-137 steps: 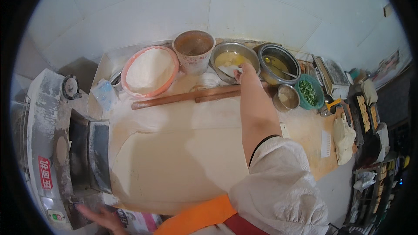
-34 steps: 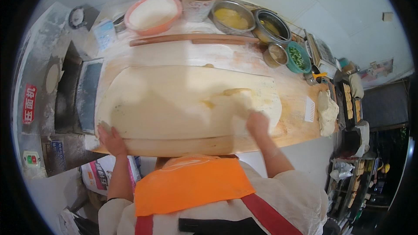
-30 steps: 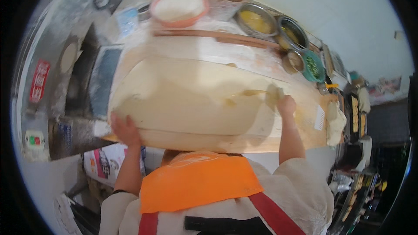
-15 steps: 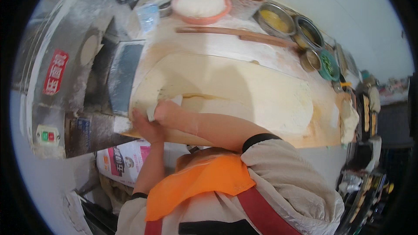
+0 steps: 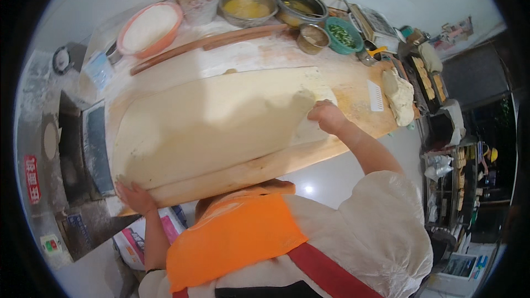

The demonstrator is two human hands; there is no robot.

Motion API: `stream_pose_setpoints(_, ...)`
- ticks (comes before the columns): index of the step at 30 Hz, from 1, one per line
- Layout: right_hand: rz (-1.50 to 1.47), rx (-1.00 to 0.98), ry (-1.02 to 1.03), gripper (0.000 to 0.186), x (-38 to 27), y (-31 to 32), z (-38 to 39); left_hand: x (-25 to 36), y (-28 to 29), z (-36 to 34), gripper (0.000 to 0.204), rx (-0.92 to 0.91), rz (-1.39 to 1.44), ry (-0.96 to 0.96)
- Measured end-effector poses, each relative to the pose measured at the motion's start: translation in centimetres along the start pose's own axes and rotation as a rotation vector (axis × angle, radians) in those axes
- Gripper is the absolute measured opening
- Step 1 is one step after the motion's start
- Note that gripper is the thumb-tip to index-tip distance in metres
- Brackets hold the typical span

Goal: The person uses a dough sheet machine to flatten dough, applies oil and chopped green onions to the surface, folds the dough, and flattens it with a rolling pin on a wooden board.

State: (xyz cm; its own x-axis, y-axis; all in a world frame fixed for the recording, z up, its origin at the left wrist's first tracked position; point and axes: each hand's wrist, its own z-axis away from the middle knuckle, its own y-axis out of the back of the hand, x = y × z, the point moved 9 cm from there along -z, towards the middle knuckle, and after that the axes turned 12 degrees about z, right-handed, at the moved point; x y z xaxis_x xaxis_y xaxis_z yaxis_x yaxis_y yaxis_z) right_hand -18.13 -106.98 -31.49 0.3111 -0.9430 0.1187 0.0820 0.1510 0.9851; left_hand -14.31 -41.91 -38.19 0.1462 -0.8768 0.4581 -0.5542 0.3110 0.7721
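A wide, thin sheet of pale dough (image 5: 221,116) covers much of the wooden board, its near edge running along the board's front. At the sheet's near left corner, my left hand (image 5: 136,196) lies with its fingers stretched out. My right hand (image 5: 329,117) is closed at the sheet's right end. A pale, flat edge shows above its fingers; whether it is dough or a flat tool I cannot tell.
Along the back stand a pink basin (image 5: 152,30), a bucket (image 5: 199,1), metal bowls (image 5: 248,8) and a green bowl (image 5: 343,36). Long rolling pins (image 5: 210,44) lie before them. Rightward are a white slotted scraper (image 5: 375,95) and dough lump (image 5: 398,96); a floury machine (image 5: 72,143) stands left.
My hands were close together near the sheet's left end and have parted. The right hand has swept to the sheet's right end; the left has opened at the corner. The view has turned rightward.
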Motion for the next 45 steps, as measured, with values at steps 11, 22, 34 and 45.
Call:
stream_pose_setpoints(11,-0.072,0.116,-0.491,0.021,-6.8,-1.4,5.0,-0.6,-0.3,-0.3,0.056,-0.012,-0.108,-0.011)
stream_pose_setpoints(22,0.266,0.106,-0.273,0.013,-16.2,-3.2,-9.0,0.0,-0.3,0.0,0.058,-0.017,-0.053,0.028)
stream_pose_setpoints(34,0.081,-0.424,0.139,0.044,2.7,0.8,-37.4,-0.2,-0.6,-0.2,0.056,-0.086,-0.154,0.067)
stream_pose_setpoints(45,-0.461,-0.687,0.164,0.037,-2.1,0.5,-35.7,0.1,-0.6,-0.5,0.054,-0.099,-0.136,0.068)
